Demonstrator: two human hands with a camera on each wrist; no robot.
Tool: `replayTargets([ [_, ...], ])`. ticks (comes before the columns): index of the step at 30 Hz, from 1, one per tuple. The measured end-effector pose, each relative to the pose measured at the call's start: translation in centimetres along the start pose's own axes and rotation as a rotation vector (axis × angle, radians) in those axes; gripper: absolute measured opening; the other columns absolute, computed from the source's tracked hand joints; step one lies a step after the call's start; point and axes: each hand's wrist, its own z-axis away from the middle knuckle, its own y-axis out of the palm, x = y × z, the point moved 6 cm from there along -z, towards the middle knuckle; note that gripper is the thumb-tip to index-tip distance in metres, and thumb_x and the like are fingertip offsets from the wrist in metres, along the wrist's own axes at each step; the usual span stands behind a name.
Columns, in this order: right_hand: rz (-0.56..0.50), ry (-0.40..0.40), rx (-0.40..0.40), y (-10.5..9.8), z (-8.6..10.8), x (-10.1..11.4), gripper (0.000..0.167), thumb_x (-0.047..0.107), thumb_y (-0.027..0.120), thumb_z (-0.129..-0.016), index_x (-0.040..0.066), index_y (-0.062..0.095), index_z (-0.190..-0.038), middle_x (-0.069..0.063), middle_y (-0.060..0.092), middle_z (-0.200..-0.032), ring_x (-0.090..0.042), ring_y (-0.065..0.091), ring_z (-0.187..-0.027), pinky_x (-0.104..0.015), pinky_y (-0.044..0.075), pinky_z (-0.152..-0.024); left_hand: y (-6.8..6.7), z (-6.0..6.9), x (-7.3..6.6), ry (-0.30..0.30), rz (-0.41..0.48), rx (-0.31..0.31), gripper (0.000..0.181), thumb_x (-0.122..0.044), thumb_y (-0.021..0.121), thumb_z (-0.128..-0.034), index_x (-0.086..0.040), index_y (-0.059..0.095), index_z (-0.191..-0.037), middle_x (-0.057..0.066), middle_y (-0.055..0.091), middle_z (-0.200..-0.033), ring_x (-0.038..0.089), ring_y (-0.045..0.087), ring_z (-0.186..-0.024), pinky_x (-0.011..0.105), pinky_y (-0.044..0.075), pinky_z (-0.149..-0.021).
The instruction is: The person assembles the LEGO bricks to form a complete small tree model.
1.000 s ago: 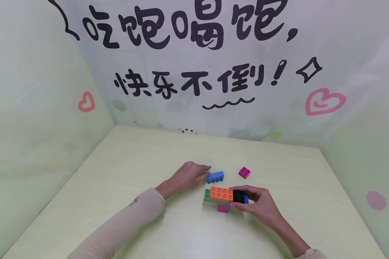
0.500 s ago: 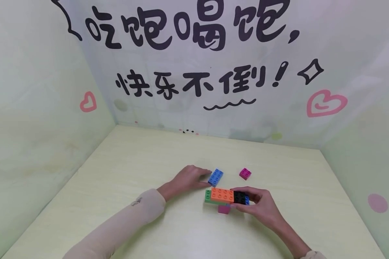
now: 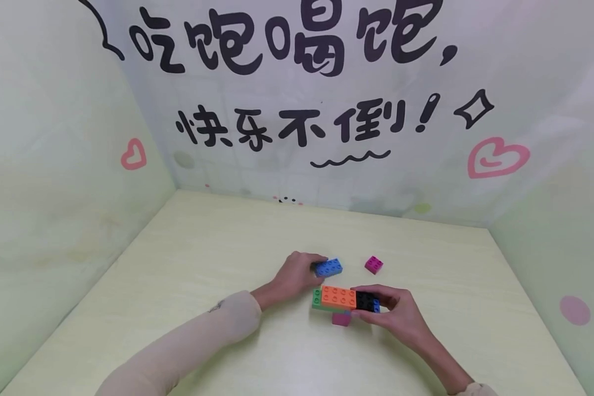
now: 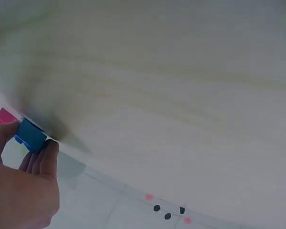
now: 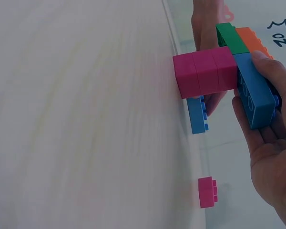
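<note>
My left hand (image 3: 297,275) pinches a blue toy building brick (image 3: 329,268) at its left end, between thumb and fingers; the left wrist view shows this grip on the brick (image 4: 31,135) too. In my right hand (image 3: 401,308) is a joined assembly of building bricks (image 3: 339,297), gripped at its black and blue right end. Orange and green bricks form its left part. Below them hangs a column of pink bricks (image 5: 205,72), plain in the right wrist view. Whether the column touches the table cannot be told.
A loose small pink brick (image 3: 373,264) lies studs up on the pale table (image 3: 237,231), right of the blue brick. Printed fabric walls (image 3: 257,176) enclose the table at the back and both sides.
The blue brick lay on its side, then turned studs up and swung round at my left fingers. My left hand now has a closer hold on it. The right hand stays almost still.
</note>
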Motion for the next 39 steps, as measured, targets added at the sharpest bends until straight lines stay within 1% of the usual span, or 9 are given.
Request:
replayTargets([
  [4, 0.004, 0.007, -0.004, 0.0, 0.2, 0.0, 0.038, 0.027, 0.087, -0.074, 0.022, 0.075, -0.109, 0.005, 0.072, -0.106, -0.02, 0.065, -0.093, -0.031, 0.054, -0.084, -0.2, 0.0, 1.1, -0.028, 0.163, -0.01, 0.053, -0.014, 0.084, -0.0783, -0.011, 0.066, -0.128, -0.001, 0.065, -0.126, 0.015, 0.059, -0.118, 0.029, 0.047, -0.097],
  [10, -0.003, -0.004, -0.001, 0.0, 0.2, 0.1, 0.037, 0.026, 0.087, -0.075, 0.022, 0.075, -0.11, 0.004, 0.071, -0.107, -0.021, 0.065, -0.093, -0.032, 0.054, -0.083, -0.6, -0.2, 1.8, -0.026, 0.222, -0.02, 0.042, -0.016, 0.086, -0.0754, -0.016, 0.074, -0.115, -0.004, 0.071, -0.112, 0.01, 0.065, -0.105, 0.024, 0.05, -0.09],
  [13, 0.0, 0.005, 0.004, 0.2, 0.4, -0.1, 0.038, 0.027, 0.087, -0.075, 0.023, 0.075, -0.11, 0.005, 0.071, -0.107, -0.021, 0.065, -0.093, -0.032, 0.054, -0.083, -1.2, 0.2, 1.8, -0.055, 0.305, -0.012, 0.039, -0.017, 0.086, -0.0757, -0.019, 0.075, -0.113, -0.005, 0.072, -0.11, 0.009, 0.066, -0.1, 0.023, 0.052, -0.085],
  [17, -0.005, 0.003, 0.01, 0.3, 0.5, -0.2, 0.038, 0.027, 0.087, -0.075, 0.022, 0.074, -0.111, 0.004, 0.071, -0.107, -0.021, 0.065, -0.094, -0.033, 0.054, -0.085, -2.4, 1.0, 0.6, -0.083, 0.469, 0.024, 0.037, -0.022, 0.085, -0.0769, -0.022, 0.075, -0.113, -0.005, 0.071, -0.11, 0.008, 0.068, -0.097, 0.023, 0.054, -0.081],
  [20, 0.01, -0.013, 0.015, 0.2, 0.4, -0.2, 0.038, 0.026, 0.086, -0.076, 0.021, 0.074, -0.112, 0.004, 0.071, -0.107, -0.021, 0.065, -0.094, -0.033, 0.053, -0.085, -3.7, 1.9, -1.3, -0.049, 0.532, 0.075, 0.038, -0.028, 0.085, -0.0761, -0.024, 0.075, -0.113, -0.006, 0.071, -0.11, 0.008, 0.068, -0.095, 0.024, 0.054, -0.08],
  [25, 0.03, -0.026, -0.004, -0.3, -0.3, 0.0, 0.039, 0.025, 0.086, -0.076, 0.018, 0.074, -0.112, 0.002, 0.071, -0.11, -0.02, 0.065, -0.096, -0.031, 0.053, -0.085, -5.6, 3.1, -4.7, 0.055, 0.511, 0.138, 0.036, -0.028, 0.085, -0.0772, -0.022, 0.076, -0.112, -0.008, 0.072, -0.107, 0.006, 0.069, -0.093, 0.024, 0.055, -0.079],
  [29, 0.028, -0.027, -0.004, -0.4, -0.5, 0.2, 0.041, 0.022, 0.086, -0.077, 0.011, 0.072, -0.115, -0.002, 0.069, -0.112, -0.022, 0.064, -0.097, -0.03, 0.053, -0.084, -6.0, 3.8, -6.4, 0.107, 0.477, 0.189, 0.034, -0.024, 0.085, -0.0781, -0.018, 0.076, -0.111, -0.008, 0.072, -0.104, 0.004, 0.068, -0.092, 0.025, 0.055, -0.08],
  [33, 0.025, -0.022, 0.002, -0.3, -0.3, 0.1, 0.041, 0.021, 0.085, -0.078, 0.009, 0.072, -0.115, -0.004, 0.069, -0.112, -0.024, 0.064, -0.096, -0.03, 0.053, -0.083, -5.9, 4.2, -7.3, 0.163, 0.405, 0.213, 0.034, -0.02, 0.084, -0.0784, -0.015, 0.076, -0.111, -0.008, 0.072, -0.103, 0.001, 0.067, -0.092, 0.025, 0.054, -0.08],
  [39, 0.006, -0.009, 0.0, -0.1, 0.1, -0.1, 0.041, 0.019, 0.085, -0.078, 0.007, 0.071, -0.115, -0.005, 0.07, -0.111, -0.024, 0.064, -0.095, -0.03, 0.053, -0.082, -5.9, 4.5, -8.0, 0.231, 0.271, 0.2, 0.033, -0.02, 0.085, -0.0787, -0.015, 0.077, -0.11, -0.01, 0.072, -0.101, -0.003, 0.065, -0.09, 0.018, 0.053, -0.078],
])
